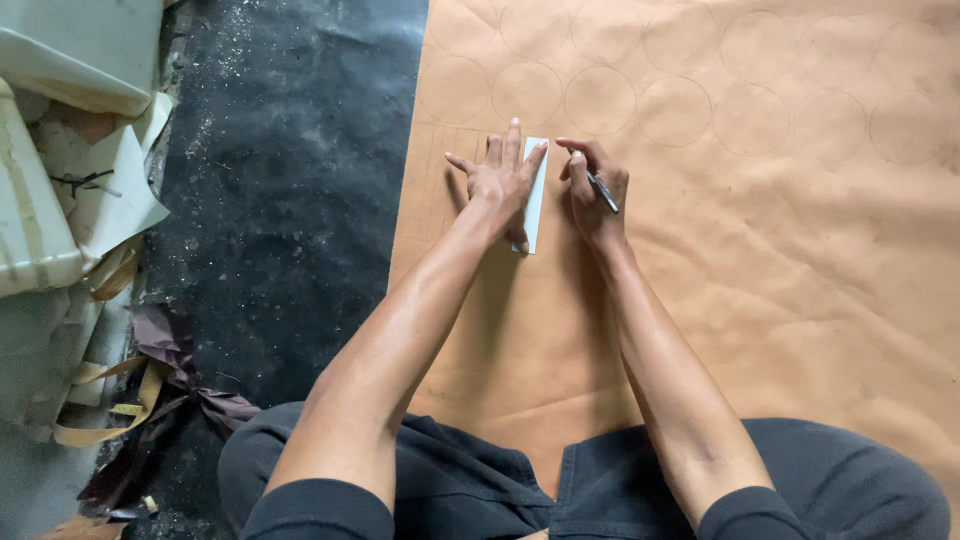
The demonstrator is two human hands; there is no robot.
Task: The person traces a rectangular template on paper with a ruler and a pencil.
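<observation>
- The left hand (498,180) lies flat with fingers spread on a narrow white strip (535,195), pinning it to the brown sheet (760,260), probably so that its long edge cannot slip.
- The right hand (592,190) is closed in a writing grip around a thin pen (603,191), just beside the strip's right edge (the tip is hidden under the fingers, so I cannot tell whether it touches the sheet).
- The strip stands lengthwise away from the person, near the sheet's left edge and below the rows of drawn circles (600,100); faint straight lines, possibly ruled, show to the left of the hand.
- The sheet lies spread on the dark, dusty floor (280,200), with the person's knees at its near edge.
- Well apart on the floor's left side lie pale plastic pieces (60,150) and curled offcuts (120,390); nothing stands between them and the hands.
</observation>
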